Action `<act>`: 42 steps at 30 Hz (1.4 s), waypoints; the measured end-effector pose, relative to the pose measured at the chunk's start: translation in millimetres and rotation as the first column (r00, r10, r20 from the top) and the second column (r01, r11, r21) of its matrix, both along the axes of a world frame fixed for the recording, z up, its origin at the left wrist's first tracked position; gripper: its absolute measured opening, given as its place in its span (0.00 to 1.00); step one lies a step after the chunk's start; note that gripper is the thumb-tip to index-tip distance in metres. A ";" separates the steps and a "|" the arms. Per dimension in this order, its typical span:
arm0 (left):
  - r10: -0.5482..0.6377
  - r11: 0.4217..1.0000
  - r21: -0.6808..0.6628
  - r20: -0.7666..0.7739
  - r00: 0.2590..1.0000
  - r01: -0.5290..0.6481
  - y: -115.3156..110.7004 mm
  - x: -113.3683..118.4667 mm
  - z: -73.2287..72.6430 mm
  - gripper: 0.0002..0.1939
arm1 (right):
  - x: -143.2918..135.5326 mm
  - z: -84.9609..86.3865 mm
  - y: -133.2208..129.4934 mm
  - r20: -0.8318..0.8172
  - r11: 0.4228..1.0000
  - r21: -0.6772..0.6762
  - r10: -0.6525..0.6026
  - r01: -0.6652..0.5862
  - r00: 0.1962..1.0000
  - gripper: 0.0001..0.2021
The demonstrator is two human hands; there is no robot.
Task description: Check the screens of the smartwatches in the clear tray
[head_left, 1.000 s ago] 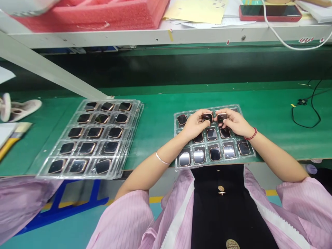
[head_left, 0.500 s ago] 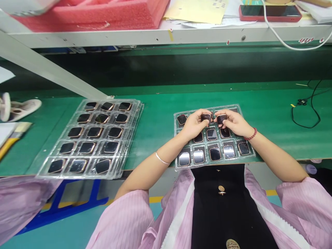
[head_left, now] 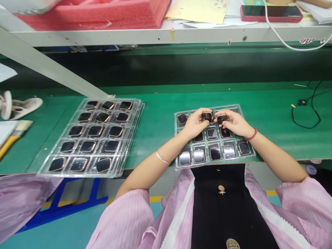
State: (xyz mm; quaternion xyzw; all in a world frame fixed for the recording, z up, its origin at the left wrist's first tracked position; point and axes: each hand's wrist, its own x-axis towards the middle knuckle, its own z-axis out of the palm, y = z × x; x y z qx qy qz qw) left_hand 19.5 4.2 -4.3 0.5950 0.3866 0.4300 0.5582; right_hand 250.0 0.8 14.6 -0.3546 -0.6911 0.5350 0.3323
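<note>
My left hand (head_left: 196, 123) is closed on a square smartwatch (head_left: 206, 116) with a dark screen and gold-toned frame. In my right hand (head_left: 234, 122) a second smartwatch (head_left: 221, 119) is gripped, thumb at its lower edge. Both screens face up toward me, with faint lit lines across them. The two watches are side by side, a small gap between them, above a clear plastic tray (head_left: 178, 162). Rows of similar watch bodies fill the tray's visible pockets, such as one watch (head_left: 215, 152) in the front row. My hands hide part of the back rows.
On the left lies a stack of clear trays (head_left: 135, 135) with more watches. A brush (head_left: 15, 136) and a pale sandal-like item (head_left: 23, 107) sit at the far left. A black cable (head_left: 306, 126) lies right. Above, a shelf (head_left: 145, 36) carries red foam (head_left: 116, 17) and a phone (head_left: 272, 13).
The screens of both held watches now show faint crossing lines instead of small text-like marks. My hands have barely moved; the view has shifted slightly.
</note>
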 end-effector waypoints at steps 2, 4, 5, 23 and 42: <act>0.002 1.000 -0.008 -0.021 1.000 -0.003 -0.6 -0.3 0.4 0.24 | 0.5 -0.1 0.4 0.001 1.000 -0.011 -0.009 0.009 1.000 0.21; 0.006 1.000 -0.017 -0.029 1.000 -0.007 -0.9 -0.4 0.6 0.24 | 1.3 -1.1 1.0 0.000 1.000 -0.025 -0.016 0.016 1.000 0.21; 0.008 1.000 -0.017 -0.026 1.000 -0.008 -0.9 -0.3 0.6 0.23 | 1.6 -1.7 1.3 0.000 0.999 -0.030 -0.018 0.018 1.000 0.21; -0.008 1.000 0.024 0.008 1.000 0.008 2.2 0.1 -8.4 0.29 | 1.0 -0.1 0.1 0.029 1.000 0.005 -0.017 0.017 0.999 0.23; -0.015 0.999 0.032 0.012 1.000 0.015 0.9 -0.9 -6.2 0.21 | 1.6 -2.1 -0.3 0.005 0.999 -0.027 -0.019 0.019 1.000 0.20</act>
